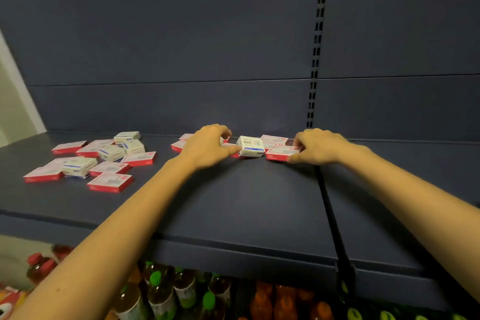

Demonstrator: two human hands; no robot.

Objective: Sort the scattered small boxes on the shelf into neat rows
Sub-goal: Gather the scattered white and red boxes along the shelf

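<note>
Small flat red-and-white boxes and thicker white-and-blue boxes lie on a dark blue shelf (233, 202). A scattered pile (93, 161) sits at the left. Near the back wall, a white-and-blue box (251, 147) stands between my hands on a group of red boxes. My left hand (207, 145) touches that box's left side with its thumb, and its fingers curl over red boxes behind. My right hand (318, 145) pinches the right end of a red box (280, 152). More red boxes (274, 139) lie behind it.
A slotted upright (315, 60) runs down the back panel, and a black divider strip (332, 215) crosses the shelf under my right forearm. Several drink bottles (181, 291) with green, red and orange tops stand on the shelf below.
</note>
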